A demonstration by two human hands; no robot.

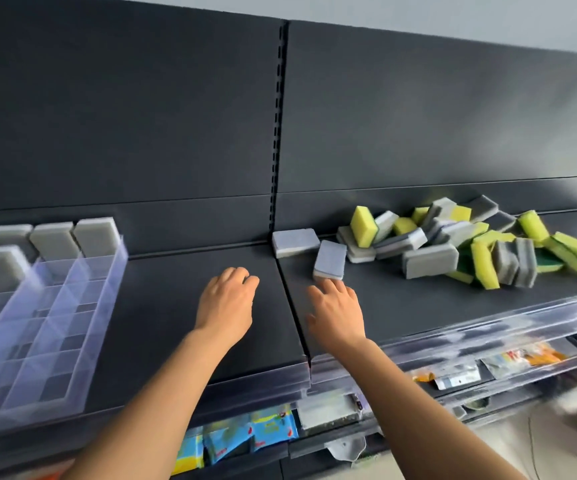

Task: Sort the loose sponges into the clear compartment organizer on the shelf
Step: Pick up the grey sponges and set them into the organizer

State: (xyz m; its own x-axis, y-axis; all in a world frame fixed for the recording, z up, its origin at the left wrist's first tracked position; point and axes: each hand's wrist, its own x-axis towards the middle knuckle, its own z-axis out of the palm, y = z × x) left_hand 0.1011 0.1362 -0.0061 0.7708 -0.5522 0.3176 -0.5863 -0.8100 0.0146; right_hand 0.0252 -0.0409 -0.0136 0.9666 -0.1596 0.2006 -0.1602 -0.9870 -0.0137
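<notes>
A clear compartment organizer (72, 341) stands at the left of the dark shelf. Several grey sponges (96, 237) stand upright in its back compartments. At the right lies a loose pile of grey and yellow-green sponges (481, 247). Two grey sponges lie apart from the pile: one flat (295, 242), one tilted (330, 259). My right hand (337, 315) reaches over the shelf, its fingertips just below the tilted sponge, fingers apart, holding nothing. My left hand (226, 306) hovers mid-shelf with fingers loosely curled, holding nothing.
The shelf (162, 306) has a clear plastic front lip (453, 344). A slotted upright (278, 133) splits the dark back panel. The lower shelf holds colourful packets (256, 434) and other packaged goods (519, 358).
</notes>
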